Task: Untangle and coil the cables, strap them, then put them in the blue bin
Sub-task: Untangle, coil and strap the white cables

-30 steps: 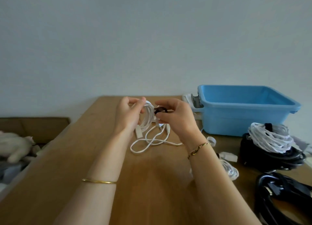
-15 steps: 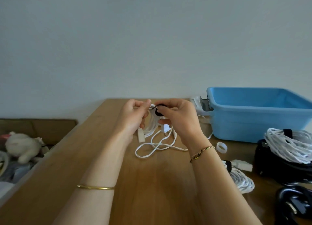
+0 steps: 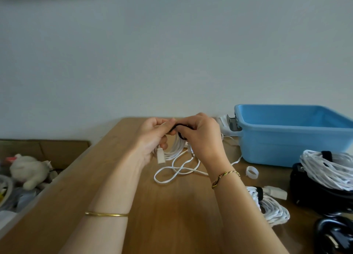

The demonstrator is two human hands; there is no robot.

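Here, with the strapping step apparently under way, a person's left hand [image 3: 152,137] grips the top of a coiled white cable [image 3: 175,147], fingers curled round the gathered loops. The right hand [image 3: 202,139] pinches a black strap [image 3: 180,128] between curled thumb and fingers where it crosses the bundle. The coil is held just above the wooden table [image 3: 172,215], near its far end and to the left of the blue bin [image 3: 286,139]. It hangs from the fingers with its long axis roughly up and down, and its white plug [image 3: 161,157] points down toward the tabletop beside the left palm. A loose tail [image 3: 172,174] lies in an open loop on the wood, with a strand running right toward the bin. The next move likely calls for winding in that tail, then wrapping the strap's free end round the loops and pressing it closed, the left grip firm so the coil does not spring apart.
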